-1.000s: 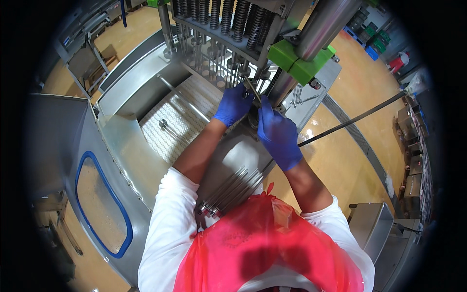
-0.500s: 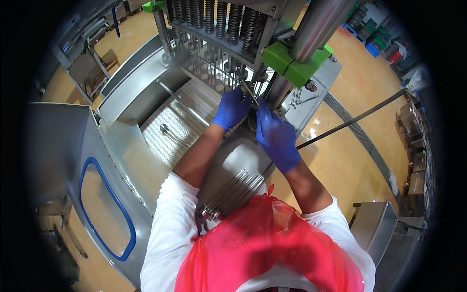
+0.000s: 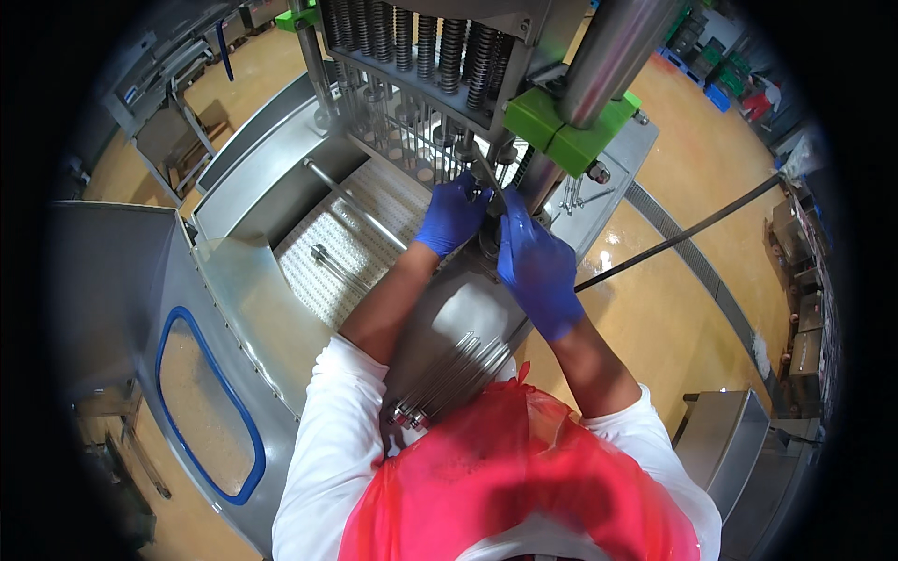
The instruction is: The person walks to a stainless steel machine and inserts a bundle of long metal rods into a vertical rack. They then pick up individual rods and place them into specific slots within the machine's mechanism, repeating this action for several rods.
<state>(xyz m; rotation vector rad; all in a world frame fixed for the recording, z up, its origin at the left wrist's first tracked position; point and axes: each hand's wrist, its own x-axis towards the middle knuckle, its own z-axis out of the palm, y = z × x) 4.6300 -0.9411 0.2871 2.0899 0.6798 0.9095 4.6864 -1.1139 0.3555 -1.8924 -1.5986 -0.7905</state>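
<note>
Both my hands wear blue gloves and work beneath the spring-loaded head of a steel needle machine point(image 3: 416, 70). My right hand point(image 3: 538, 266) is closed around a slim metal bar-shaped tool point(image 3: 490, 176), which slants up to the fittings under the head. Just left of it, my left hand point(image 3: 452, 217) has its fingers curled in at a metal fitting point(image 3: 477, 179); what they pinch is mostly hidden. Long thin needles point(image 3: 454, 374) lie in a bundle on the steel surface close to my apron. A few more needles point(image 3: 329, 262) rest on the white perforated conveyor belt point(image 3: 304, 238).
A green clamp block point(image 3: 571, 131) surrounds the thick steel column right of my hands. Small metal parts point(image 3: 580, 198) lie on the ledge beyond. A steel bar point(image 3: 355, 201) crosses the belt. At left stands a panel with a blue-edged opening point(image 3: 254, 439). A dark pole point(image 3: 683, 229) slants off right.
Both hands have shifted slightly to the right. The bar-shaped tool has turned a little steeper in my right hand. The needles on belt and surface stay where they were.
</note>
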